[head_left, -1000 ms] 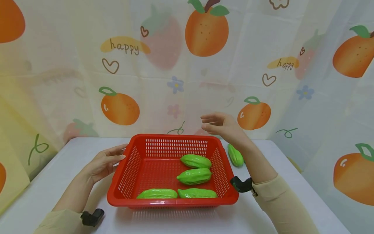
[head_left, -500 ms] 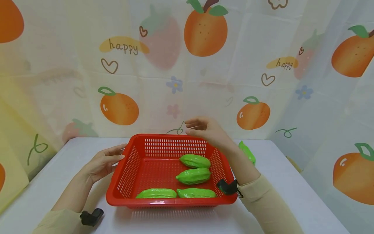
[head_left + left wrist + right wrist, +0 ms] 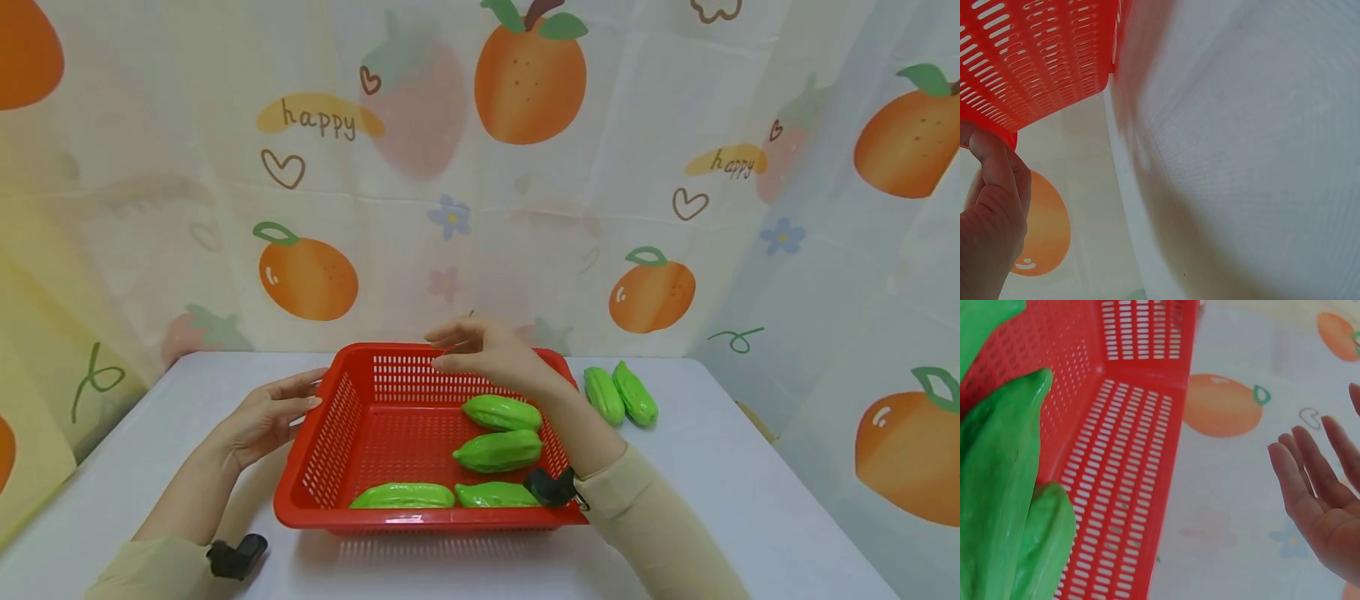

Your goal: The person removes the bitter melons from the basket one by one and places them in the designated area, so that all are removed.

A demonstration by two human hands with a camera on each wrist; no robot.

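A red slotted plastic basket [image 3: 442, 517] stands on the white table. My left hand [image 3: 266, 417] holds its left rim, fingers and thumb at the edge; in the left wrist view this hand [image 3: 994, 194] meets the rim [image 3: 1007, 134]. My right hand [image 3: 487, 354] hovers over the back of the basket, fingers loosely extended, holding nothing. Inside the basket lie several glossy green ridged fruits with pointed ends, two at the right [image 3: 498, 451] and two along the front wall [image 3: 403, 496]. In the right wrist view the right hand [image 3: 1322, 512] appears apart from the basket wall [image 3: 1116, 487].
Two more green fruits [image 3: 635, 393] lie side by side on the table, right of the basket. A fruit-patterned curtain [image 3: 525, 242] hangs behind the table [image 3: 720, 483] and along its sides.
My right hand has moved left and slightly down, from beyond the basket's back right corner to over its back. Both fruits on the right now show past the forearm. The left hand stays put.
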